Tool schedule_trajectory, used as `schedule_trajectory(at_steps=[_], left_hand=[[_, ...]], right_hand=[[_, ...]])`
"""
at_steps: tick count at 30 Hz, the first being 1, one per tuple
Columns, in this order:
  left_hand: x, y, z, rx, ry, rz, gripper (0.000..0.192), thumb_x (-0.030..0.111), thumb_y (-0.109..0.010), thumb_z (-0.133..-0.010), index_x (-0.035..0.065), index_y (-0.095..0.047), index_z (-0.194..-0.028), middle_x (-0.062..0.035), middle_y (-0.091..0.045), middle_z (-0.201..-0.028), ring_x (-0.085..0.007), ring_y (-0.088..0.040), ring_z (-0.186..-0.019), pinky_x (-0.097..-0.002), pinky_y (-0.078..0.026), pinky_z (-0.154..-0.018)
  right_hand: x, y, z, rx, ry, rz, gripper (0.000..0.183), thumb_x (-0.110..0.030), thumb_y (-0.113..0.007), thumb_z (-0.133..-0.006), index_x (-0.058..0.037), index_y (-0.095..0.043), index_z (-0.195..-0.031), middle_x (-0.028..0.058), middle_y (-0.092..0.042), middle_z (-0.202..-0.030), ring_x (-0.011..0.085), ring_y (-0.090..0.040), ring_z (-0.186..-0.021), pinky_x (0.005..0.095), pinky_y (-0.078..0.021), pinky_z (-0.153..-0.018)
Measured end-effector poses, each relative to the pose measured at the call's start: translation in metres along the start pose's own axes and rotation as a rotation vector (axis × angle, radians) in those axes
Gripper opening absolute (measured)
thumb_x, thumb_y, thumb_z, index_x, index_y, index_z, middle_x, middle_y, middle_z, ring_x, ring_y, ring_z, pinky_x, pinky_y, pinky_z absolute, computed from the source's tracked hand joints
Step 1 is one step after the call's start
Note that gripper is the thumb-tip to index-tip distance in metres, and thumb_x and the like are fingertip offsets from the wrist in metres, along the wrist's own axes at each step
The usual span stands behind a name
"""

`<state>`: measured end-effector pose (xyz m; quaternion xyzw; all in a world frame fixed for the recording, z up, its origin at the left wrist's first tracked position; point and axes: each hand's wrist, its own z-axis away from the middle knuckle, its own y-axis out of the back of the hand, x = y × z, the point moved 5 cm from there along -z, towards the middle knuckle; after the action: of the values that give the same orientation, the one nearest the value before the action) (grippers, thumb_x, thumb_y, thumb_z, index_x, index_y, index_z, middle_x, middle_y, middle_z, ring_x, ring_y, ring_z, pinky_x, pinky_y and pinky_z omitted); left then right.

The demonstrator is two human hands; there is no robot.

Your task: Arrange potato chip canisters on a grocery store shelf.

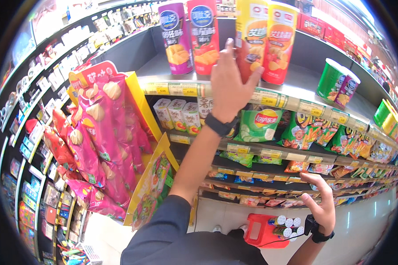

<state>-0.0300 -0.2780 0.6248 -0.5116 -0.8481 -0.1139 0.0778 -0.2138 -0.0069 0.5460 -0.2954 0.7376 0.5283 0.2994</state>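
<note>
My left hand point(232, 79) is raised to the top shelf, fingers apart, its thumb in front of a yellow-and-red chip canister point(252, 36). Whether it touches the canister I cannot tell. Another such canister point(279, 46) stands upright to the right. Left of my fingers stand a red canister point(204, 36) and a purple canister point(175, 39), side by side. My right hand point(320, 202) hangs lower, before the bottom shelves, with fingers curved and apart and nothing in it. On the floor, a red plastic crate or stool point(254, 228) has several canisters point(287, 228) on or in it.
A cardboard display point(132, 89) of pink chip bags point(99, 132) stands close on the left. Shelves below point(298, 155) hold bagged snacks, including a green Lay's bag point(260, 122). A green canister point(331, 79) stands farther right on the top shelf. A black cable runs from my right wrist.
</note>
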Motion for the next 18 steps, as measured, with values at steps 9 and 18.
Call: schedule_trajectory(at_steps=[9, 18], left_hand=[[-0.020, 0.070, -0.123, 0.063, -0.178, -0.289, 0.042, 0.036, -0.066, -0.090, 0.0080, -0.064, -0.120, -0.0152, -0.060, -0.116, -0.0324, -0.056, -0.111, -0.0418, -0.043, -0.097], [-0.048, 0.038, -0.175, -0.389, -0.029, -0.716, 0.069, 0.057, -0.067, -0.081, 0.0068, -0.061, -0.128, -0.0178, -0.060, -0.128, -0.0382, -0.057, -0.116, -0.0454, -0.044, -0.100]], right_hand=[[-0.071, 0.051, 0.024, 0.290, 0.806, -0.499, 0.020, -0.012, -0.076, -0.077, -0.0058, -0.073, -0.095, 0.0212, -0.068, -0.107, 0.0267, -0.069, -0.075, 0.0285, -0.0548, -0.070], [-0.107, 0.053, 0.030, 0.123, 0.925, -0.513, 0.025, -0.005, -0.067, -0.085, -0.0175, -0.066, -0.107, 0.0146, -0.066, -0.101, 0.0168, -0.064, -0.077, 0.0243, -0.0504, -0.064]])
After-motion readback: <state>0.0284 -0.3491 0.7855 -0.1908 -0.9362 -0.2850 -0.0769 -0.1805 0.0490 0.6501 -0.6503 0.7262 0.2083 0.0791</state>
